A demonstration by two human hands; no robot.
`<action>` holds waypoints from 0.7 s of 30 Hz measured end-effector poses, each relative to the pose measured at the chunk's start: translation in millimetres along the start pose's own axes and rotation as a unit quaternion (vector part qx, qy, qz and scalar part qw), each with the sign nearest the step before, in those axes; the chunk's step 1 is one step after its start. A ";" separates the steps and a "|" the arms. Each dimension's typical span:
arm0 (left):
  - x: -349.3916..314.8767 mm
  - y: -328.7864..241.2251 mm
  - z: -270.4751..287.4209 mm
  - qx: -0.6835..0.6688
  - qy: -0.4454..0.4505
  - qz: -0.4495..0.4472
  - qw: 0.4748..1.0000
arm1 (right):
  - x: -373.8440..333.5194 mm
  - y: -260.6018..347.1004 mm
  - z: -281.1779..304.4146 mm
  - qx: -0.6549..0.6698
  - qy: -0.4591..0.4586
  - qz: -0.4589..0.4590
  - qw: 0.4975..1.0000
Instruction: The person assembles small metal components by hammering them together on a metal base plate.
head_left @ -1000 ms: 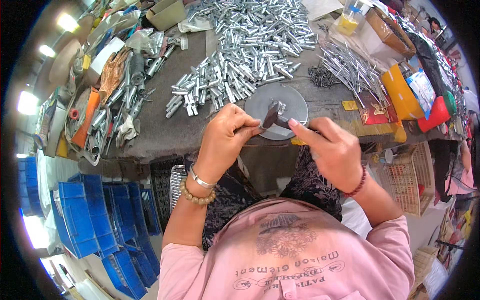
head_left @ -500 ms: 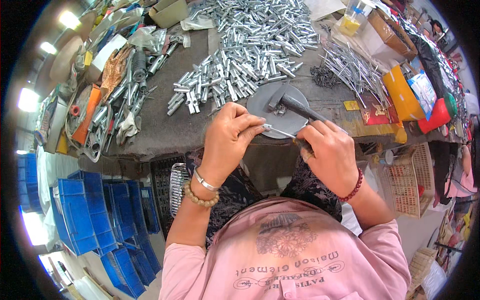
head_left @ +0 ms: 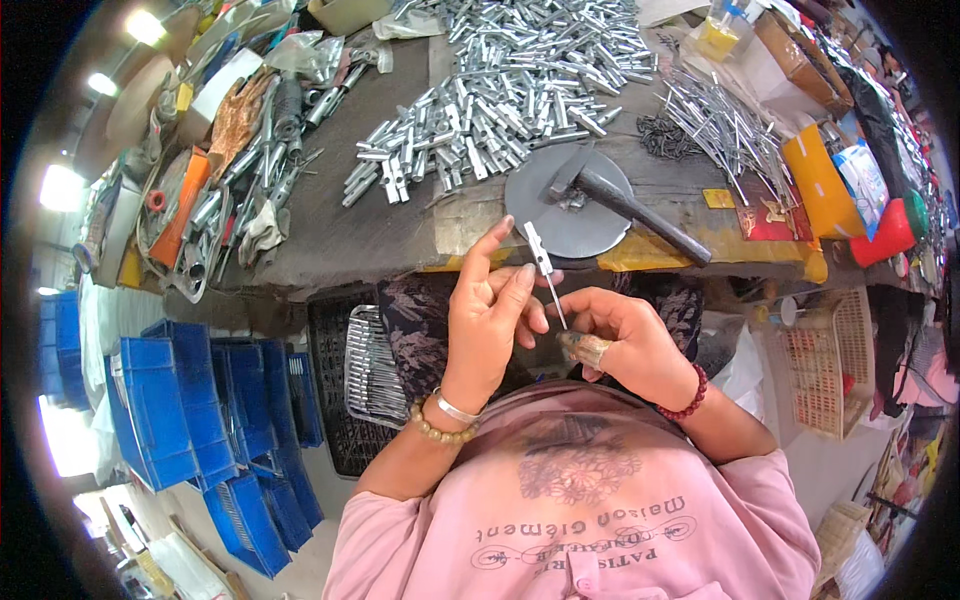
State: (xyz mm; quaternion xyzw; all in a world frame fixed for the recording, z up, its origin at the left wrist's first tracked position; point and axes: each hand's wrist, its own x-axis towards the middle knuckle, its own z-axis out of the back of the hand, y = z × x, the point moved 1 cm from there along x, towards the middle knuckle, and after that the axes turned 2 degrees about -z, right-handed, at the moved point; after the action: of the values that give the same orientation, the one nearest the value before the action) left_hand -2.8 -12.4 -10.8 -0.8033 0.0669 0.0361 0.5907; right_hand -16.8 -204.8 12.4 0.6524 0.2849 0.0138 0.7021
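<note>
Upright over my lap is a slotted metal tube (head_left: 538, 249) on a thin rod (head_left: 557, 300). My right hand (head_left: 628, 335), with tape round one finger, pinches the rod's lower end. Beside the tube, my left hand (head_left: 487, 315) has its index finger stretched up and its thumb apart from the other fingers, some of which are partly hidden. Just beyond, a hammer (head_left: 640, 218) lies with its head on a round grey metal plate (head_left: 540, 215) at the bench edge; its handle points towards the near right.
Slotted metal tubes (head_left: 500, 100) are heaped across the bench. To their right lie thin rods (head_left: 725, 130) and a small dark pile of fasteners (head_left: 668, 137). Tools and a glove (head_left: 235, 120) crowd the left. Blue bins (head_left: 165, 410) stand lower left, a plastic basket (head_left: 815, 360) lower right.
Both hands have come down from the bench edge towards my body. The tube and rod have swung from nearly level to upright. My left fingers have spread, and the hammer handle is now uncovered.
</note>
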 end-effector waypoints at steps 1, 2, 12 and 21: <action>-1.7 -2.0 0.4 0.000 -0.018 -0.002 1.000 | 1.8 -2.8 -4.8 -0.003 0.001 0.007 1.000; -2.7 -0.4 2.7 0.000 -0.030 -0.004 1.000 | 3.4 -6.3 -9.6 -0.005 0.013 0.006 1.000; -39.6 -9.5 98.3 0.012 -0.215 -0.119 0.969 | 16.4 6.8 18.1 -0.094 -0.116 0.176 0.973; -104.0 172.9 327.4 0.110 -0.551 0.063 0.825 | 31.5 5.3 36.5 -0.094 -0.153 0.165 0.970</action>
State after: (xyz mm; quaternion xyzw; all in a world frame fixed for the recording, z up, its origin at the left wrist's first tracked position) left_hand -124.7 256.0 -257.9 -0.5733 -0.2157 0.5027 0.6100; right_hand 26.7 -224.9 4.8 0.6157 0.0594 0.0562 0.7837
